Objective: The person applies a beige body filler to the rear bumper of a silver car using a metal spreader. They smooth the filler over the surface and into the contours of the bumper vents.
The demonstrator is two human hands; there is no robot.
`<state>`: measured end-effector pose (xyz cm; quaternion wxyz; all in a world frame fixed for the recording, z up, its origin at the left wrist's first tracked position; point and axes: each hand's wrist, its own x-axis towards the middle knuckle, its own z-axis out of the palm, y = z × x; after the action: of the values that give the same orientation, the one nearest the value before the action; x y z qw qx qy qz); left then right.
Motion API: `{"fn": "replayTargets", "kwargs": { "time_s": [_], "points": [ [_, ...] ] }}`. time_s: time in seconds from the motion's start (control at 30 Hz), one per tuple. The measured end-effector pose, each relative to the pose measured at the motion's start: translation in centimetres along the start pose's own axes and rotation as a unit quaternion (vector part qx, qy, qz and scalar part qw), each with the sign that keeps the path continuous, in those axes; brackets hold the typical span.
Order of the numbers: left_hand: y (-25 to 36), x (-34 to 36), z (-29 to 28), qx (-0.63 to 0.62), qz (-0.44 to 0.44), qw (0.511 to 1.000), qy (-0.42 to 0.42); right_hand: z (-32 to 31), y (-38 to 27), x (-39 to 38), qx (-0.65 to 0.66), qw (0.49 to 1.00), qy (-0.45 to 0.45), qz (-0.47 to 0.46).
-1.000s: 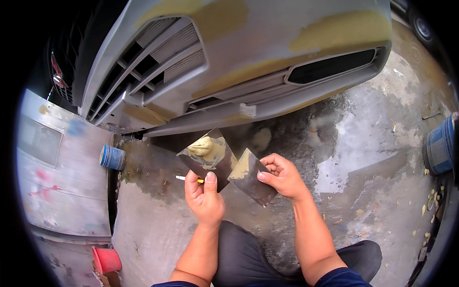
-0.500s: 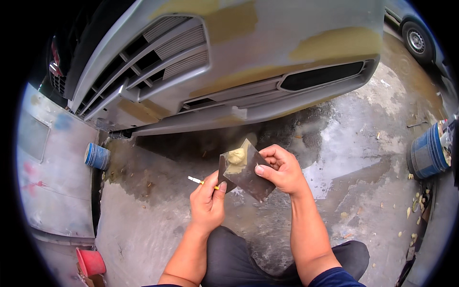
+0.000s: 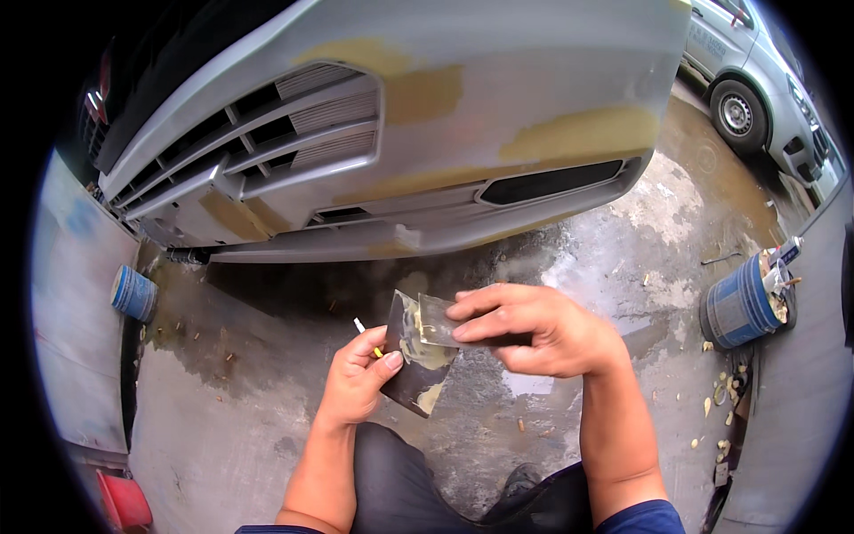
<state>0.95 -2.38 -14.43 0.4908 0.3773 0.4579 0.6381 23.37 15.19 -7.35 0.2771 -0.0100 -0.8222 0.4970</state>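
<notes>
My left hand [image 3: 358, 378] grips a dark, flat putty spreader [image 3: 411, 378] smeared with pale yellow putty [image 3: 425, 352]. Pinched between that hand's fingers is also a thin white-and-yellow stick [image 3: 358, 325], which looks like a cigarette. My right hand [image 3: 543, 329] is closed on a second flat putty spreader [image 3: 436, 320]. Its edge lies over the putty on the left one. Beyond both hands is a silver-grey car bumper [image 3: 534, 80] with yellowish filler patches [image 3: 578, 133] and a slatted grille [image 3: 302, 116].
A blue bucket [image 3: 743, 307] with putty-stained contents stands at the right, near dried scraps on the wet concrete floor [image 3: 222, 427]. Another blue bucket [image 3: 133, 294] and a red container [image 3: 123, 500] are at the left. A silver van [image 3: 756, 80] is parked at the far right.
My right hand has turned palm-down, and its spreader now lies across the left one. The putty lump is spread flatter. Both hands sit slightly lower, and the view has shifted right.
</notes>
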Motion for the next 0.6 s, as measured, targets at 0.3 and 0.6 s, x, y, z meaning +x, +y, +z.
{"fn": "replayTargets", "kwargs": {
  "time_s": [0.3,0.6],
  "points": [
    [-1.5,0.3,1.8,0.032,-0.029,0.998,-0.035,-1.0,-0.1,-3.2,-0.153,0.987,-0.03,0.036],
    [-2.2,0.6,5.3,0.017,0.03,0.999,-0.025,-1.7,2.8,-9.7,-0.223,0.961,-0.028,0.163]
  ]
}}
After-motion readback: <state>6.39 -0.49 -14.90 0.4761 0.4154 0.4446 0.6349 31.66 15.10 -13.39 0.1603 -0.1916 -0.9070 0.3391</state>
